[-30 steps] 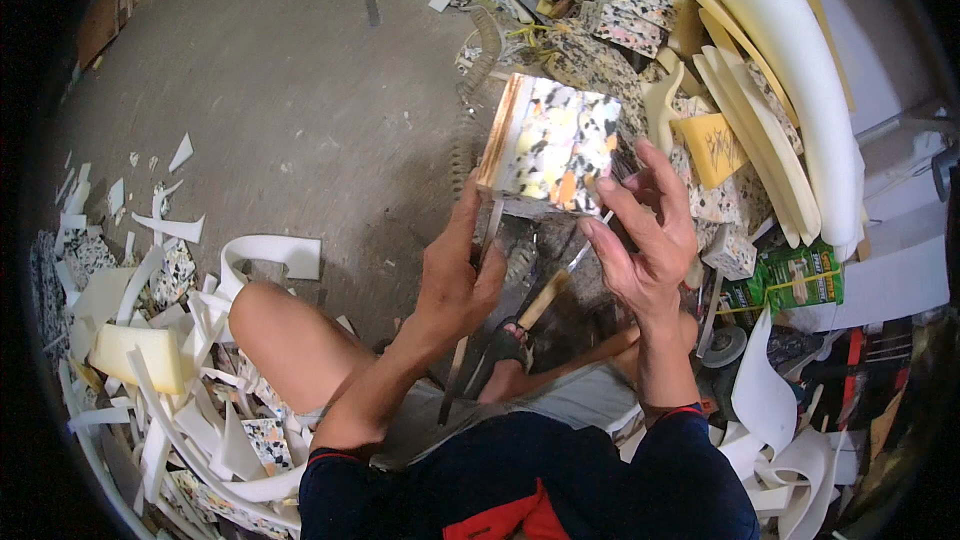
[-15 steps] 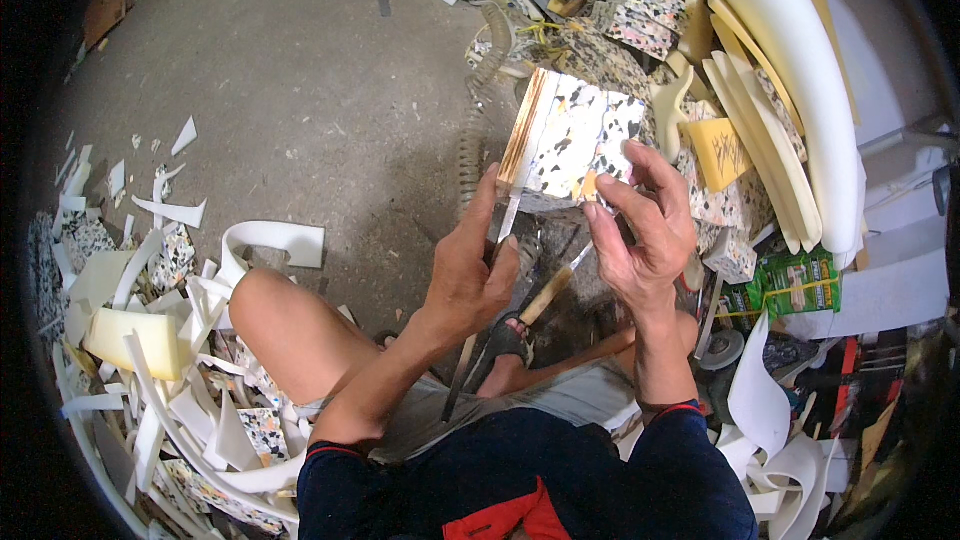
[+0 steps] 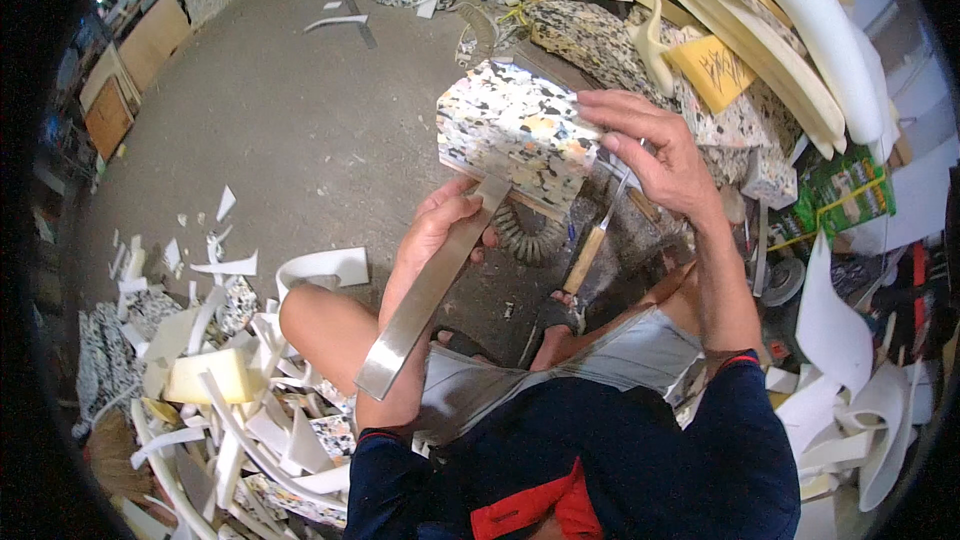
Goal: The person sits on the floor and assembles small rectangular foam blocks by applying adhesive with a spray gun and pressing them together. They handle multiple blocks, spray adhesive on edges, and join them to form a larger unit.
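Observation:
A block of speckled, multicoloured rebonded foam [image 3: 515, 130] is held up in front of me, tilted so its top and near side show. My left hand [image 3: 445, 225] is closed round a flat steel strip [image 3: 425, 295], with the strip's upper end against the block's lower edge. At the block's right edge, my right hand [image 3: 645, 145] grips it with thumb and fingers. A wooden-handled knife [image 3: 586, 258] slants down below that hand, its thin blade running up to the fingers. Whether the fingers also hold the blade, I cannot tell.
White foam offcuts [image 3: 285, 430] are heaped at my left. Long cream foam pieces [image 3: 770, 70] and a yellow foam block [image 3: 710, 73] lie at the right, near a green packet [image 3: 850, 195]. A coiled hose [image 3: 530, 235] lies on the concrete floor [image 3: 250, 90].
The foam block has turned and tipped, now showing its broad near side. The steel strip has swung from edge-on to flat face up. The right hand has moved to the block's right edge.

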Demonstrator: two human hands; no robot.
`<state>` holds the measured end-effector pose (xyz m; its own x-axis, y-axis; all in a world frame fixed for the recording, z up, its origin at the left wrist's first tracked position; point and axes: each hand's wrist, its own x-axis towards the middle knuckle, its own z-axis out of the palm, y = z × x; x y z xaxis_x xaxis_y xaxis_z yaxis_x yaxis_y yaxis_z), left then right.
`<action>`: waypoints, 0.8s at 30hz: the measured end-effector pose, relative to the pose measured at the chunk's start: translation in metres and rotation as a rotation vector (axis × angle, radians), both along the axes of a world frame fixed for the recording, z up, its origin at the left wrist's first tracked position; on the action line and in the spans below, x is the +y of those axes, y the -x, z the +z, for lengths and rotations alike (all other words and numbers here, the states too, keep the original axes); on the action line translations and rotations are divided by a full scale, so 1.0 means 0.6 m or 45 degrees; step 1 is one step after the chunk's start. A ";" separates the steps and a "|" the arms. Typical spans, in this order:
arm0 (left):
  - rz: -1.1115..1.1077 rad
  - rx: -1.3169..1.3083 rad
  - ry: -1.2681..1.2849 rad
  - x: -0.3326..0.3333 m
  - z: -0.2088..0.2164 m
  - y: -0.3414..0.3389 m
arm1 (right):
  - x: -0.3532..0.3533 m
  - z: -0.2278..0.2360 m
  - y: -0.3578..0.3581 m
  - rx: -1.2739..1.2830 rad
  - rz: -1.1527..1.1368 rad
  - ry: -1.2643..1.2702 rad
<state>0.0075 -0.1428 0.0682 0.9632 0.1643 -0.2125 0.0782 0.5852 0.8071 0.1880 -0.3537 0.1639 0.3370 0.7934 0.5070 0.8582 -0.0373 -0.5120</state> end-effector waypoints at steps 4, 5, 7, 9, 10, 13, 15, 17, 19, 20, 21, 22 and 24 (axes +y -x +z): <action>-0.057 0.001 0.239 -0.020 0.010 0.017 | -0.047 0.024 -0.005 -0.170 0.159 0.081; -0.091 -0.035 0.339 -0.024 0.018 0.018 | -0.054 0.032 -0.007 -0.224 0.203 0.097; -0.130 -0.081 0.318 -0.036 0.031 0.025 | -0.060 0.046 -0.008 -0.141 0.252 0.109; -0.151 -0.122 0.381 -0.043 0.043 0.029 | -0.060 0.057 -0.010 -0.166 0.316 0.118; -0.135 -0.109 0.370 -0.046 0.048 0.032 | -0.058 0.061 -0.010 -0.181 0.396 0.080; -0.080 -0.104 0.325 -0.050 0.061 0.044 | -0.047 0.068 -0.009 -0.211 0.398 0.007; -0.063 -0.108 0.244 -0.052 0.068 0.050 | -0.041 0.068 -0.009 -0.214 0.421 -0.070; -0.064 -0.094 0.233 -0.051 0.077 0.056 | -0.037 0.067 -0.010 -0.194 0.453 -0.105; -0.049 -0.085 0.205 -0.053 0.084 0.064 | -0.035 0.064 -0.008 -0.202 0.495 -0.171; -0.033 -0.079 0.180 -0.055 0.087 0.067 | -0.036 0.064 -0.006 -0.189 0.495 -0.183; -0.018 -0.074 0.156 -0.058 0.089 0.070 | -0.037 0.063 -0.004 -0.134 0.490 -0.174; -0.004 -0.081 0.145 -0.061 0.090 0.072 | -0.040 0.063 -0.002 -0.068 0.467 -0.148; 0.001 -0.114 0.139 -0.068 0.093 0.076 | -0.043 0.063 0.001 0.005 0.450 -0.126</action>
<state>-0.0380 -0.1837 0.1238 0.9790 0.1455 -0.1427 0.0085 0.6702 0.7421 0.1873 -0.3797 0.2015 0.0529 0.8084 0.5863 0.8070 0.3112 -0.5019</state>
